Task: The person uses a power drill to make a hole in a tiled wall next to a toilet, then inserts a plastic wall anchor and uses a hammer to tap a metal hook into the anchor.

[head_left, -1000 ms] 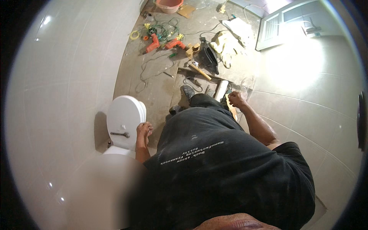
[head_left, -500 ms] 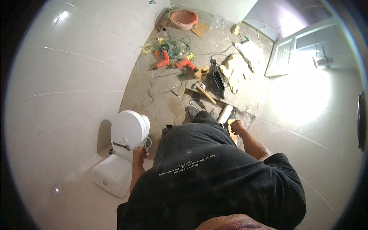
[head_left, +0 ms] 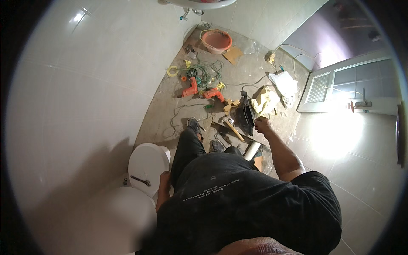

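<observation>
My left hand (head_left: 165, 179) hangs low between the white toilet lid (head_left: 148, 163) and my thigh, its fingers mostly hidden. On the lid lies a dark wrench (head_left: 140, 180). My right hand (head_left: 262, 124) is out in front to the right with curled fingers; whatever is in them, if anything, I cannot make out. In this view it is beside an upright black tool bag (head_left: 247, 114). Left of the bag, a hammer (head_left: 234, 130) with a wooden handle lies on the floor, and a white cylinder (head_left: 252, 151) is close to my knees.
Two orange power tools (head_left: 190, 87) lie among tangled green cables (head_left: 206, 71). A pinkish basin (head_left: 216, 42) is at the far wall, near a piece of cardboard (head_left: 232, 55). Yellowish cloth (head_left: 266, 100) and white sheeting (head_left: 284, 84) spread at the right, before an open door (head_left: 314, 91).
I have stepped forward with my left foot. My right hand has moved forward to beside the bag. The white ring seen at my left hand is out of sight now.
</observation>
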Motion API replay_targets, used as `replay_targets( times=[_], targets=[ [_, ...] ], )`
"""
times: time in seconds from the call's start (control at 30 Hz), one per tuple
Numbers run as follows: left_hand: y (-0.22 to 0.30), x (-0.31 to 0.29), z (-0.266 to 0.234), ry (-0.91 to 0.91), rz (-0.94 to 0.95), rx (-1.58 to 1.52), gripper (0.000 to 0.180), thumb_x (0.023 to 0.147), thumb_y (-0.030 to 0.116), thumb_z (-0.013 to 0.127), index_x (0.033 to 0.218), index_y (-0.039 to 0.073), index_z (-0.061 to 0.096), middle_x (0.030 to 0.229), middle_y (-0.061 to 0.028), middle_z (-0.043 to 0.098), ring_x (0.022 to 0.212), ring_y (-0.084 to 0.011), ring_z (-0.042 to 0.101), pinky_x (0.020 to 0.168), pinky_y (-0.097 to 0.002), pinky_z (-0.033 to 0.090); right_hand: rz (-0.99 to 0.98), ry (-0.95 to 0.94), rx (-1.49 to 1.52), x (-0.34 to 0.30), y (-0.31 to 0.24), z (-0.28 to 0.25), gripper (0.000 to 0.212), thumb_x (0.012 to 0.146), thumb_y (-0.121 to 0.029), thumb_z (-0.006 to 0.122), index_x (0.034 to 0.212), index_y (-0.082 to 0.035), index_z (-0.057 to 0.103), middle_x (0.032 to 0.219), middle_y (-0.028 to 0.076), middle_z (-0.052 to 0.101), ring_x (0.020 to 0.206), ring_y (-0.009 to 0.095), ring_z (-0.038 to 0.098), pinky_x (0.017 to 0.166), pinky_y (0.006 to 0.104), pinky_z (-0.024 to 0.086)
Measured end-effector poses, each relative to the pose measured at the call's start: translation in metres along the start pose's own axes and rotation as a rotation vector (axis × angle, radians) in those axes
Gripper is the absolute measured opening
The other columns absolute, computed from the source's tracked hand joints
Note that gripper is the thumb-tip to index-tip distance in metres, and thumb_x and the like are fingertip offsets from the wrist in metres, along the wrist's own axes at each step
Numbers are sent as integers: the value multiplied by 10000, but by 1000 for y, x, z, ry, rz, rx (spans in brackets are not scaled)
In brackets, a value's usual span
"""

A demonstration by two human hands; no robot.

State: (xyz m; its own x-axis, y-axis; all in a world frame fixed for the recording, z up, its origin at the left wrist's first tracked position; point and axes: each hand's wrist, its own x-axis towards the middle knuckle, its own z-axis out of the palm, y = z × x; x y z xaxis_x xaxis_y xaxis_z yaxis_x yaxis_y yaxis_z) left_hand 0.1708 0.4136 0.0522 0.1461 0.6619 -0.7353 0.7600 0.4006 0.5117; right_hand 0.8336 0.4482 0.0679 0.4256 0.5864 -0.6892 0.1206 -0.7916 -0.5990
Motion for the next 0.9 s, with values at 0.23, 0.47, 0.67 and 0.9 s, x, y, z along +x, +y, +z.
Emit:
replay_targets(
  times=[0.23, 0.47, 0.67, 0.9],
  targets=[
    [110, 61, -118, -62, -480, -374, 273, 924, 241, 607, 1095, 28, 621, 1000, -119, 670, 874, -275, 676, 718, -460, 501, 50, 67, -176, -8, 27, 7, 187, 900, -243, 607, 888, -59, 633, 718, 69, 635, 565, 166, 624, 456, 314, 493],
    [221, 172, -281, 203, -201, -110, 370, 936, 331, 516, 752, 37, 645, 675, -80, 613, 572, -217, 574, 532, -382, 455, 333, 53, -61, -66, -59, 35, 162, 866, -196, 624, 800, -50, 653, 732, 74, 637, 567, 196, 635, 461, 348, 496],
    [276, 205, -312, 191, -64, -585, 212, 966, 258, 561, 1058, 75, 616, 1009, -86, 655, 898, -214, 656, 777, -377, 516, 42, 36, -168, -68, -115, 48, 269, 903, -256, 626, 1056, -35, 640, 837, 65, 670, 689, 162, 668, 585, 345, 538],
    [196, 180, -251, -67, -346, -514, 278, 970, 294, 562, 1094, 49, 604, 1011, -112, 645, 904, -259, 653, 755, -411, 509, 151, 147, 146, -69, -159, 66, 205, 826, -151, 674, 948, 13, 691, 835, 115, 687, 716, 198, 669, 656, 374, 536]
  ],
)
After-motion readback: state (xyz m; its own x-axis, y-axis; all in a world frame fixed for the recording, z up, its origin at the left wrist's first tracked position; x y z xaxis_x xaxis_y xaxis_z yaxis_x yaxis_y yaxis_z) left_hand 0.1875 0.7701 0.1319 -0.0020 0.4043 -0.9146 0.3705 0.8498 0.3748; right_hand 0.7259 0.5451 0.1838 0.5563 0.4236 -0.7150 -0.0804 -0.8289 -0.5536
